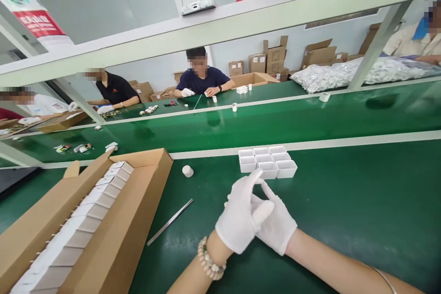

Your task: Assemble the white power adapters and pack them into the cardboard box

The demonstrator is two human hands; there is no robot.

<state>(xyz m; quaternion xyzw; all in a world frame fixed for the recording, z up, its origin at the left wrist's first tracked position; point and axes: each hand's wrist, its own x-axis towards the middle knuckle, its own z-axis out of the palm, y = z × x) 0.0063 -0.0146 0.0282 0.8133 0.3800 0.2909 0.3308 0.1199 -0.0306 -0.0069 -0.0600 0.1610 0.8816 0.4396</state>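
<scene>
My left hand [237,215], in a white glove, is in front of my right hand [278,227], also gloved in white. Both hands are closed toward each other, and their fingers overlap. Anything between them is hidden by the gloves. Just beyond the fingertips stands a block of small white open-topped boxes [286,170] set in rows. Left of my hands, metal tweezers [170,221] lie on the green table. A small white cylindrical piece [188,171] rests farther back, near the carton.
An open cardboard carton [138,211] at the left holds a row of white box-shaped parts [91,213]. Behind runs a green conveyor belt [275,119] with scattered small parts. Across it, people sit working, and a bag of white parts [324,76] lies there. A shelf beam [220,23] crosses above.
</scene>
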